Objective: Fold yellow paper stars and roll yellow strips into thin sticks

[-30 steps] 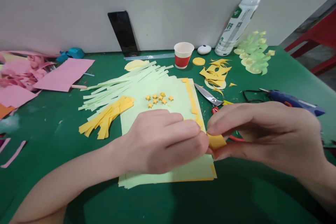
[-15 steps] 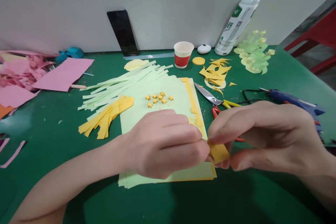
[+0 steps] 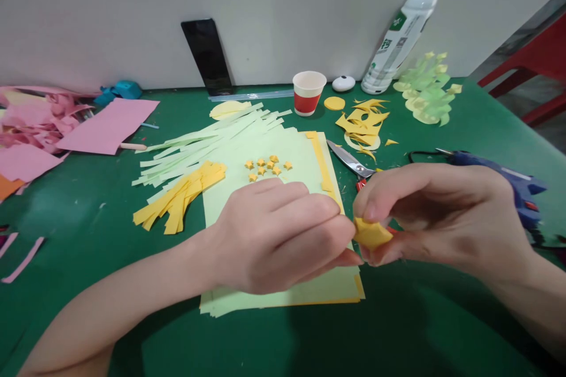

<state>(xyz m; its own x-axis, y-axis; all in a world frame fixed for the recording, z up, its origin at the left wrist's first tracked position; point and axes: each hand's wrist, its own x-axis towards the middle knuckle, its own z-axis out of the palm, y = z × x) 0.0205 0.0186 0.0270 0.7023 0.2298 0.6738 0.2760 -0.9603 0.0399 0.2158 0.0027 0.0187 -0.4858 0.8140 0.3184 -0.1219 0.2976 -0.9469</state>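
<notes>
**Folded yellow paper piece [image 3: 374,237] pinched in right hand [image 3: 446,212], left hand [image 3: 283,238] closed against it**

Far left: pink paper scraps [image 3: 26,162] piled on green worktop [image 3: 198,347]; pink sheet [image 3: 110,126] laid just beside, blue object [image 3: 127,89] behind it. Next, yellow strips [image 3: 186,191] fanned out, pale green strips [image 3: 212,135] spread behind them. Black slab [image 3: 207,56] leaned against wall [image 3: 110,23].

Middle: stack of pale green sheets [image 3: 292,147], small yellow stars [image 3: 270,164] scattered on top. Left hand held over the stack, fingers curled in, fingertips mostly hidden; whether the paper piece is gripped by it can't be told. Red-and-white cup [image 3: 307,101] stood upright at the back.

Right of middle: paper piece located at the left fist's knuckles, held above the worktop, gripped between right thumb and fingers. Scissors [image 3: 347,156] laid open behind, handles partly hidden by right hand. Yellow offcuts [image 3: 375,128] heaped farther back.

Far right: white bottle [image 3: 400,41] tilted against wall, green paper plant [image 3: 427,97] beside it, blue tool [image 3: 499,174] partly covered by right hand.
</notes>
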